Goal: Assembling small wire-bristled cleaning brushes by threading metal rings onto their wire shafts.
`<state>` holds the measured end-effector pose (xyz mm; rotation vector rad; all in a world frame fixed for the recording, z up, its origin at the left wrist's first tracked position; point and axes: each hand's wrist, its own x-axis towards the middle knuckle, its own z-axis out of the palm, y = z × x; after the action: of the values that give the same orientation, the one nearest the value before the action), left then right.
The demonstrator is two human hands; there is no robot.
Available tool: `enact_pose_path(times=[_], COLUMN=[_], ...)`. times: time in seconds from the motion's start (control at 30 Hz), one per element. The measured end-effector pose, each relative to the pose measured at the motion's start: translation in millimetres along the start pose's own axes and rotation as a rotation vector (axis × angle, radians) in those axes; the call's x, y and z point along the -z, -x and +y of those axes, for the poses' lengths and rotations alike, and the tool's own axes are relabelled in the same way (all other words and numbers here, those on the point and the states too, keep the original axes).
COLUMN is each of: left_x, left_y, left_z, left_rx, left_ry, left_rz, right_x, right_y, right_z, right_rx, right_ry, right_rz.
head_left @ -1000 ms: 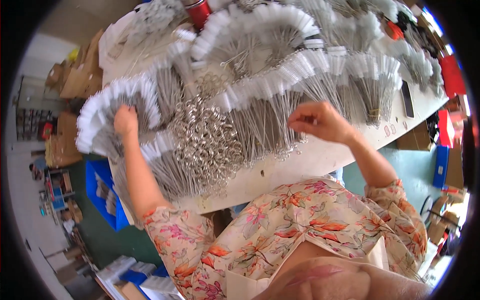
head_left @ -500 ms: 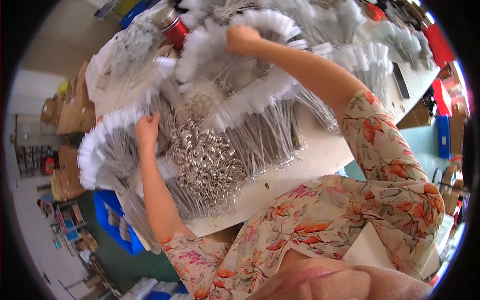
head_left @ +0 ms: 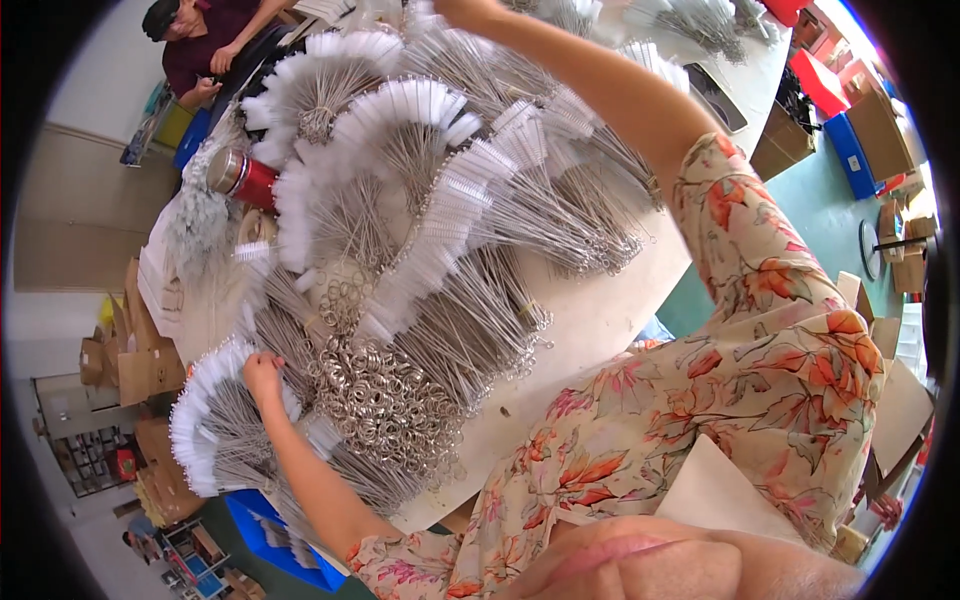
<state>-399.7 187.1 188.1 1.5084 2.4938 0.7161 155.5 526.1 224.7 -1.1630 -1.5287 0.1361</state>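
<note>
My left hand (head_left: 263, 377) is closed at the near left, beside a fanned bundle of wire-handled brushes with white bristles (head_left: 205, 425). What its fingers hold, if anything, is hidden. Stretched across the table, my right arm leads to my right hand (head_left: 464, 10) at the top edge, above the far brushes; its fingers are cut off or hidden. Between my arms lie several bundles of the same brushes (head_left: 440, 330), their grey wire stems ending in small loops. A heap of shiny metal rings (head_left: 385, 395) sits just right of my left hand.
A red flask with a steel lid (head_left: 243, 180) lies among the brushes. A dark flat tray-like object (head_left: 715, 98) rests at the table's right. A blue bin (head_left: 275, 540) stands below the left edge. Across the far left corner, a co-worker in a dark top (head_left: 200, 45) handles something small.
The view has tilted, bringing more of the far table and the co-worker into sight. My right hand is now at the top edge. My left hand stays by the left brush bundle.
</note>
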Motion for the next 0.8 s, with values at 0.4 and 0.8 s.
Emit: enact_pose_path(times=[0.4, 0.8], left_x=[37, 57], left_y=[62, 225], left_z=[47, 116], left_rx=[0.086, 0.095], left_ry=[-0.023, 0.645], left_rz=[-0.088, 0.21], right_x=[56, -8], right_y=[29, 15], right_z=[141, 39], right_rx=[-0.32, 0.916], right_ry=[0.635, 0.342], right_rz=[-0.643, -0.294])
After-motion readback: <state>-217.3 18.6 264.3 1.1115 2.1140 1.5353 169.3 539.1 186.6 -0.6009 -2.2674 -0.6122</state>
